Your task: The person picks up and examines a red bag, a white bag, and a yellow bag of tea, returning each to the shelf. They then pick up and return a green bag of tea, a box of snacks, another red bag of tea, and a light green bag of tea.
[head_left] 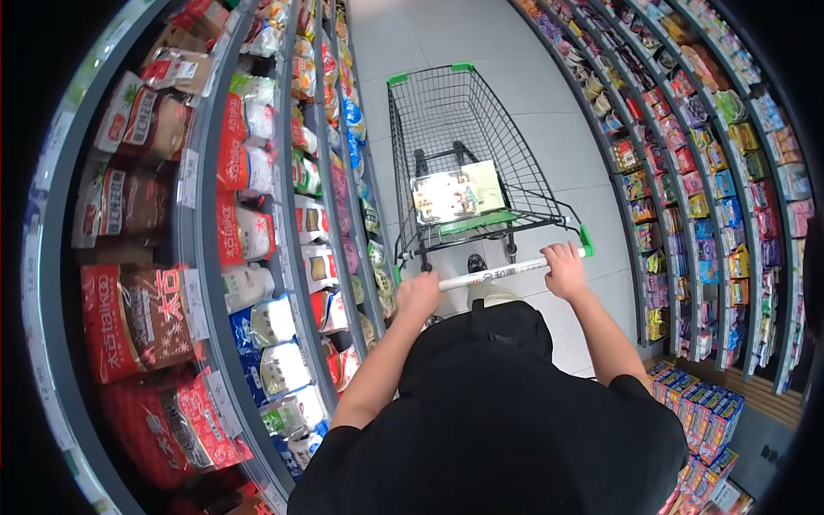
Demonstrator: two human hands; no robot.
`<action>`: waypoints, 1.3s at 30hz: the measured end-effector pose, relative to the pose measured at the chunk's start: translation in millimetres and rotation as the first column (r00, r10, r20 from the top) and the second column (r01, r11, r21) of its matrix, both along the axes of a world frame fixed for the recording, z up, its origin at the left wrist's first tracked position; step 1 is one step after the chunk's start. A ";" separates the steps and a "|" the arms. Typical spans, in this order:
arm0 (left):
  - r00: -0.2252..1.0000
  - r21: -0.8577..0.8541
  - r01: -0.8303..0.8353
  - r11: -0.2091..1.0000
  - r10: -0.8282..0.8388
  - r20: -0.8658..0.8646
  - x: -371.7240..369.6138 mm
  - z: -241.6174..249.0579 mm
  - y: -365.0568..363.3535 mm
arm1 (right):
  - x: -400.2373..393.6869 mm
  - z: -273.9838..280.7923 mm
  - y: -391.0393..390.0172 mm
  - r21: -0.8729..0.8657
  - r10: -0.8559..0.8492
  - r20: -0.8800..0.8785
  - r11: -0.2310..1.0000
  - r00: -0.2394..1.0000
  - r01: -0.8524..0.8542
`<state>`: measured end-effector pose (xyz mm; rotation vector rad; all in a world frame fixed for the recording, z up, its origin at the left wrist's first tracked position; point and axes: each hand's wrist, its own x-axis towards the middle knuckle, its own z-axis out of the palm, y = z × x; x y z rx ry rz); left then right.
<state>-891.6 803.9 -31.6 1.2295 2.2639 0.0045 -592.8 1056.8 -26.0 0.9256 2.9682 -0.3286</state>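
Observation:
A wire shopping cart (pixel 515 163) with green corner pieces stands in front of me, its white handle bar (pixel 498 274) running across just ahead of my body. My left hand (pixel 418 296) is closed round the left end of this bar. Near the right end, my right hand (pixel 564 269) grips the same bar with its fingers curled over the top. Behind the bar, a printed panel (pixel 459 196) in white and pale yellow sits at the near end of the basket; glare washes out part of it.
Shelves with bagged goods (pixel 142 318) rise close on the left. Snack shelves (pixel 704 206) curve along the right side. Stacked colourful boxes (pixel 699 412) stand on the floor at the lower right. Grey tiled floor (pixel 412 34) runs ahead between the shelves.

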 end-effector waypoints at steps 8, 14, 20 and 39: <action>1.000 -0.172 0.011 0.985 -0.012 -0.005 -12.9 13.2 43.6 | -57.4 12.6 76.6 -0.250 0.120 0.457 0.968 0.882 -0.002; 0.998 -0.126 -0.042 0.991 0.037 -0.044 -42.3 11.9 73.0 | -89.2 -10.1 117.4 -0.269 0.168 0.468 0.962 0.868 -0.041; 0.990 -0.162 -0.053 0.985 0.031 -0.138 -88.2 22.2 111.9 | -135.1 1.1 143.3 -0.272 0.184 0.391 0.959 0.902 -0.078; 0.962 -0.155 -0.128 0.980 0.084 -0.260 -232.9 22.7 229.1 | -283.3 2.6 253.7 -0.329 0.205 0.331 0.940 0.921 -0.092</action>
